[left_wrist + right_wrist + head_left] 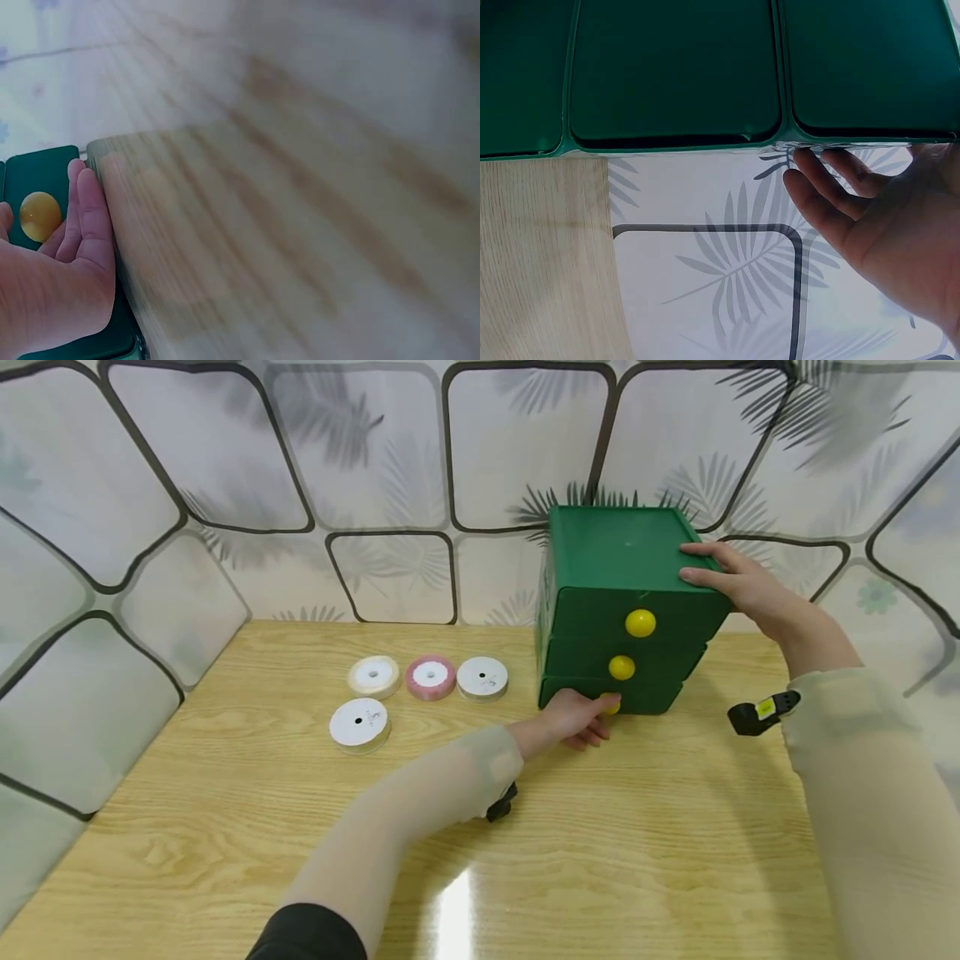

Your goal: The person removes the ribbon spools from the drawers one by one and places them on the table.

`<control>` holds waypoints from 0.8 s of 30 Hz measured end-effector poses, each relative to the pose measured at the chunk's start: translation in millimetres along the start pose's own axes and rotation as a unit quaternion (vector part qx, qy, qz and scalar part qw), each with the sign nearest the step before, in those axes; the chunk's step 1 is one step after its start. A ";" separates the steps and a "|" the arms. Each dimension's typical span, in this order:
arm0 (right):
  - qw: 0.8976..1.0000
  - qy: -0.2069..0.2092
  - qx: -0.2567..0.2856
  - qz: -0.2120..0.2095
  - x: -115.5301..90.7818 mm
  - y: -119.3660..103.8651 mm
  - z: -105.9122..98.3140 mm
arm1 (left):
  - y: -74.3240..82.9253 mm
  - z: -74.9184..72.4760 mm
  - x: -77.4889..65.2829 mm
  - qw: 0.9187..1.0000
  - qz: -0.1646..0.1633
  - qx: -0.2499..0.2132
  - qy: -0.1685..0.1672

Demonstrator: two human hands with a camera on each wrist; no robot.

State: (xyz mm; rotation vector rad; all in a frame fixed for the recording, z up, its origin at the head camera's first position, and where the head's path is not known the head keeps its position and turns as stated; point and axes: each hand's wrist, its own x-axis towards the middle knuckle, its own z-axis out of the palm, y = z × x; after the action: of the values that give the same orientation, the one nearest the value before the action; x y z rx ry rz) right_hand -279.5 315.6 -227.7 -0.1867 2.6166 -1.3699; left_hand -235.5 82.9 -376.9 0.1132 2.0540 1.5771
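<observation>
A green cabinet [622,556] of three stacked drawers with round yellow knobs stands on the table. All its drawers look closed. My left hand [572,717] is at the bottom drawer's yellow knob [40,217], thumb over it and index finger beside it, pinching it. The other fingers extend past the knob in the left wrist view. Up at the cabinet's right top edge, my right hand [750,585] rests with two fingers laid on the lid. The right wrist view has the right hand [900,232] against the green side wall [675,71].
Left of the cabinet lie several ribbon spools: a cream one [374,677], a pink one [431,677], a white one [482,678], and another white one [360,724] nearer me. A patterned wall covering [397,577] rises directly behind the wooden table [225,827].
</observation>
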 end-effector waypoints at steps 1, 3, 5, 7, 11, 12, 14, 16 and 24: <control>1.000 0.000 0.000 0.000 0.1 0.2 0.3 | -0.1 0.7 0.7 1.000 0.000 0.003 0.007; 1.000 0.000 0.002 0.000 0.2 0.3 0.7 | -0.1 1.3 1.2 1.000 0.003 0.004 0.016; 1.000 -0.001 0.002 -0.001 0.3 0.5 0.5 | -0.6 1.4 1.5 1.000 0.007 0.004 0.017; 1.000 -0.001 0.001 0.000 0.4 0.3 0.4 | -1.4 1.4 1.9 1.000 0.011 0.005 0.017; 1.000 0.000 0.001 0.001 0.1 0.3 0.5 | -2.7 1.6 2.1 1.000 0.015 0.003 0.014; 1.000 0.000 0.001 0.002 -0.1 0.5 0.6 | -2.7 1.6 1.9 1.000 0.015 0.000 0.013; 1.000 0.001 0.001 0.004 -0.2 0.3 0.9 | -2.9 1.5 1.1 1.000 0.015 -0.003 0.011; 1.000 0.002 -0.001 0.004 -0.1 -0.2 1.2 | -3.0 1.6 0.2 1.000 0.015 -0.002 0.010; 1.000 0.001 -0.001 0.002 0.5 1.0 -0.6 | -5.5 4.0 -11.7 1.000 0.009 -0.016 -0.007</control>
State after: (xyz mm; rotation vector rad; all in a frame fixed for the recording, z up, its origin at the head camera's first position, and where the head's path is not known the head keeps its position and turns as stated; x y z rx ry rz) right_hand -280.1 316.6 -228.2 -0.1805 2.6184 -1.3685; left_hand -222.3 80.2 -378.4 0.1307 2.0225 1.6148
